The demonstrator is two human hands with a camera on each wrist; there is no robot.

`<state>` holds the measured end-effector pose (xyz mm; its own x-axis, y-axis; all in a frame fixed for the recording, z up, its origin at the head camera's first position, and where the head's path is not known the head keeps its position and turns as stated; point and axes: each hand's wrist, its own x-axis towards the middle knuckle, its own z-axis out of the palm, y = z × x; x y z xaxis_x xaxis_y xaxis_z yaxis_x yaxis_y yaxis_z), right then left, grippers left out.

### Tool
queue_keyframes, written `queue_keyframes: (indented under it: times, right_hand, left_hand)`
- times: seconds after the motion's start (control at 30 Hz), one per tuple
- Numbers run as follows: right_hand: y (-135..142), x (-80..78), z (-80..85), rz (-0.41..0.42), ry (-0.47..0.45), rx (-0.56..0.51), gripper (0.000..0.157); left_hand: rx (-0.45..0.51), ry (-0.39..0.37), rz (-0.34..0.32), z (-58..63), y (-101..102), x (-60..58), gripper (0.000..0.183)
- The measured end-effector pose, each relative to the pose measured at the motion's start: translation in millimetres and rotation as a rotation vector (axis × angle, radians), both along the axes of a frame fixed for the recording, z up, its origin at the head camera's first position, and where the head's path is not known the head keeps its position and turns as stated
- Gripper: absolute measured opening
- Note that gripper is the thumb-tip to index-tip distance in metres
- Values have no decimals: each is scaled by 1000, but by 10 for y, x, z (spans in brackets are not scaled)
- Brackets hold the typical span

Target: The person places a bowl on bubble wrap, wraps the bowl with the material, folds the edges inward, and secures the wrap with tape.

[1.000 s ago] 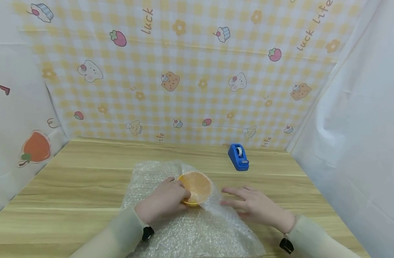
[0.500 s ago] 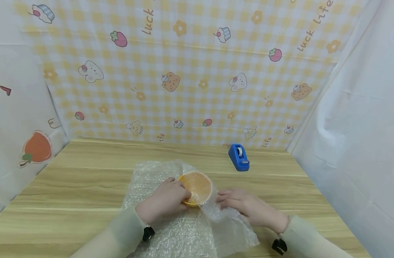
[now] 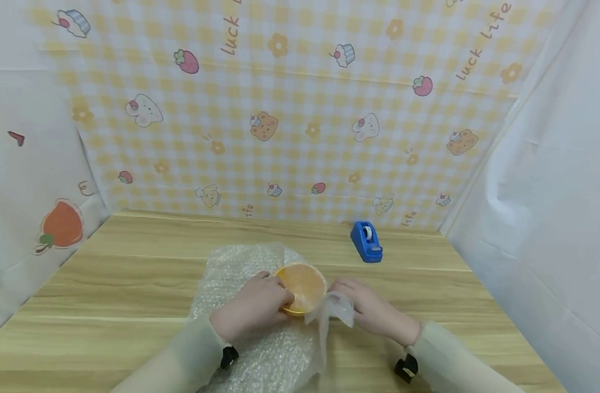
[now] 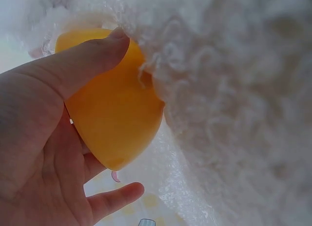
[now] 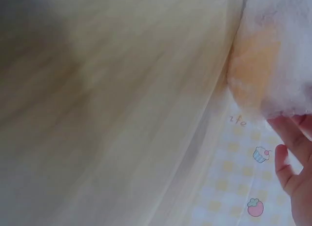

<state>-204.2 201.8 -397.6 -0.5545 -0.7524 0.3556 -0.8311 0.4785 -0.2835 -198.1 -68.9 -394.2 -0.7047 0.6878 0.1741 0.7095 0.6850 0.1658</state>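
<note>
A yellow bowl (image 3: 293, 313) sits on a sheet of bubble wrap (image 3: 270, 360), with part of the wrap drawn over its mouth. My left hand (image 3: 253, 305) grips the bowl's left side, and in the left wrist view the thumb lies along the smooth yellow bowl (image 4: 122, 109). On the other side, my right hand (image 3: 375, 311) holds the right part of the wrap up against the bowl, where it bunches into folds. In the right wrist view, the fingertips of my right hand (image 5: 295, 153) are at the wrap's edge, and the bowl shows orange through the film.
A blue tape dispenser (image 3: 366, 242) with a roll of tape stands at the back right of the wooden table (image 3: 108, 273). Behind it hangs a yellow checked cloth (image 3: 290, 98), with white cloth (image 3: 550, 180) along the right side.
My right hand has moved left to the bowl, bringing the right part of the bubble wrap up and inward. The left hand keeps its grip on the bowl.
</note>
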Motion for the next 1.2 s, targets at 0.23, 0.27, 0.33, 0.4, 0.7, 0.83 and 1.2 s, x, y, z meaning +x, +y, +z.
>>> queue_keyframes:
  times: [0.23,0.27,0.33,0.4,0.7,0.83,1.2]
  right_hand:
    - [-144,-39,-1,-159,-90,-67,10]
    - [-161,-47,-7,-179,-97,-67,8]
    - [-190,-61,-17,-209,-106,-65,11]
    - [-210,-72,-27,-230,-108,-69,15]
    - [-240,-103,-69,-214,-51,-167,34]
    - [-263,-95,-64,-200,24,-123,33]
    - [-341,-28,-26,-222,201,17,19]
  left_hand:
    - [-20,24,-8,14,-3,6,24]
    - [-25,30,-9,15,-1,6,23]
    - [-28,33,-4,12,3,5,22]
    - [-26,32,-2,8,9,2,20]
    - [43,33,1,-12,6,3,8]
    - [56,53,2,-22,0,14,10]
    - [43,49,4,-11,-6,17,11]
